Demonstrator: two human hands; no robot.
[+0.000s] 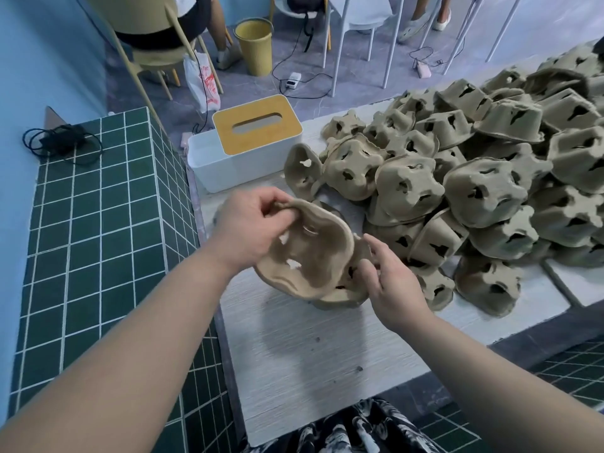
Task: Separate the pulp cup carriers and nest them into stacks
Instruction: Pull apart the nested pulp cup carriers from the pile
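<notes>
Near the table's [310, 354] left edge, our left hand [251, 230] pinches the rim of a carrier [313, 253], open side toward us, over a low stack [340, 297]. Our right hand [392, 286], fingers loose and grasping nothing, touches the carrier's right side. Beyond, a pile [490, 178] covers the table's right side; a tissue box [245, 142] sits at the far left corner.

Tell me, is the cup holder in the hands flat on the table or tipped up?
Tipped up. The left hand pinches the carrier's top rim, its hollow side facing the camera.
</notes>
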